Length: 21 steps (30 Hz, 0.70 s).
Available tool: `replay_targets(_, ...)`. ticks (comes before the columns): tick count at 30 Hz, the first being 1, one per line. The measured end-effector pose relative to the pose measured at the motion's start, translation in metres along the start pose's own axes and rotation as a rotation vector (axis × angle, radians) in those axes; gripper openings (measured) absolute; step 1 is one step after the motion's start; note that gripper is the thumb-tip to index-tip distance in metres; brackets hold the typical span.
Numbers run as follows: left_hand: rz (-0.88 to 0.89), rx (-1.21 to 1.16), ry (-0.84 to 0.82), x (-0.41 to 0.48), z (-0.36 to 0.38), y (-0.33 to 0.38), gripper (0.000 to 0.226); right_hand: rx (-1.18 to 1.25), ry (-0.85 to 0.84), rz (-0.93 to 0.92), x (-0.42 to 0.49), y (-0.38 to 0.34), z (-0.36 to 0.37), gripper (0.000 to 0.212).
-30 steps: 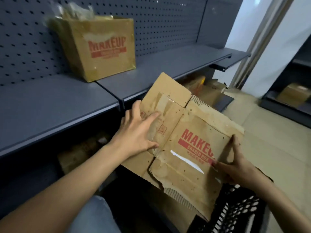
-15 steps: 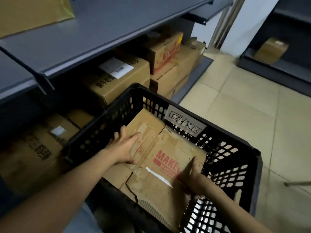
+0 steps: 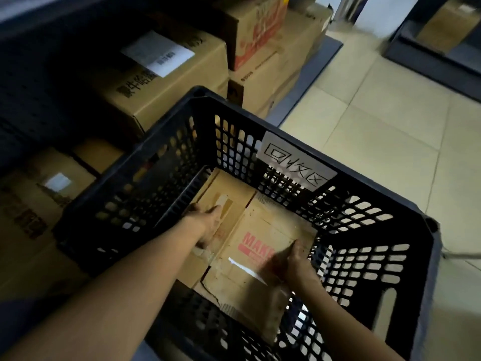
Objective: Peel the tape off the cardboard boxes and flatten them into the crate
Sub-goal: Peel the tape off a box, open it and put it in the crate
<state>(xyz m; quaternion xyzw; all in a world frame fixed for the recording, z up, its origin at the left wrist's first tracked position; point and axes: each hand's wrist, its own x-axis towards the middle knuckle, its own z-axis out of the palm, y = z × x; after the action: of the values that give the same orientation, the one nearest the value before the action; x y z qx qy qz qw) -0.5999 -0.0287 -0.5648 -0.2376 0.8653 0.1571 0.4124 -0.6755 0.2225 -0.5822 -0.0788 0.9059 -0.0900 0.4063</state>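
A flattened brown cardboard box (image 3: 270,222) with red "MAKE" print and a white tape strip (image 3: 247,269) lies deep inside the black plastic crate (image 3: 234,110). My left hand (image 3: 208,222) reaches down and presses on the cardboard's left part with its fingers laid out flat. At the right edge of the sheet, my right hand (image 3: 294,259) grips the cardboard close to the crate's right wall. The near end of the sheet tilts up against the crate's front wall.
A white handwritten label (image 3: 296,165) hangs on the crate's far wall. Closed cardboard boxes (image 3: 169,82) are stacked under the shelf left of and behind the crate. Beige tiled floor (image 3: 390,126) lies to the right, with another dark shelf unit (image 3: 442,40) beyond.
Both hands have lowered the flattened box from above the crate down to its bottom. My view has tilted downward, so the upper shelf and its box have left the frame.
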Motion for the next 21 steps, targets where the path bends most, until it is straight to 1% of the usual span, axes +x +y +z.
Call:
replay_targets(1,-0.009,-0.002,-0.007,0.003,0.000,0.001,0.070,-0.101,0.001,0.001,0.001,-0.001,0.002,0.079)
replay_targets(2,-0.081,-0.053,-0.015,0.008,0.004,0.002,0.076,-0.250,0.013,-0.012,0.004,-0.003,0.004,0.082)
replay_targets(3,-0.140,-0.080,-0.012,0.011,0.007,0.005,0.085,-0.343,0.042,-0.012,0.004,-0.006,0.003,0.079)
replay_targets(4,-0.171,-0.052,-0.025,0.010,0.006,0.010,0.091,-0.406,0.058,0.005,0.006,-0.009,0.001,0.074)
replay_targets(5,-0.191,-0.021,-0.029,0.009,0.006,0.014,0.092,-0.438,0.073,0.007,0.008,-0.012,0.000,0.064)
replay_targets(7,-0.198,0.064,-0.039,0.012,0.006,0.020,0.087,-0.426,0.091,0.012,0.013,-0.020,-0.002,0.037)
replay_targets(8,-0.204,0.095,-0.042,0.011,0.005,0.022,0.084,-0.423,0.104,0.008,0.015,-0.023,0.000,0.029)
replay_targets(9,-0.202,0.122,-0.040,0.012,0.006,0.023,0.082,-0.429,0.112,0.012,0.017,-0.027,0.001,0.027)
replay_targets(14,-0.170,0.169,-0.007,0.006,0.003,0.025,0.079,-0.494,0.114,-0.010,0.017,-0.034,0.002,0.032)
replay_targets(18,-0.056,0.137,0.028,-0.009,-0.009,0.024,0.061,-0.431,0.120,-0.056,0.010,-0.024,-0.006,0.027)
replay_targets(21,0.029,0.114,0.124,-0.027,-0.014,0.023,0.055,-0.382,0.132,-0.062,0.002,-0.027,-0.017,0.036)
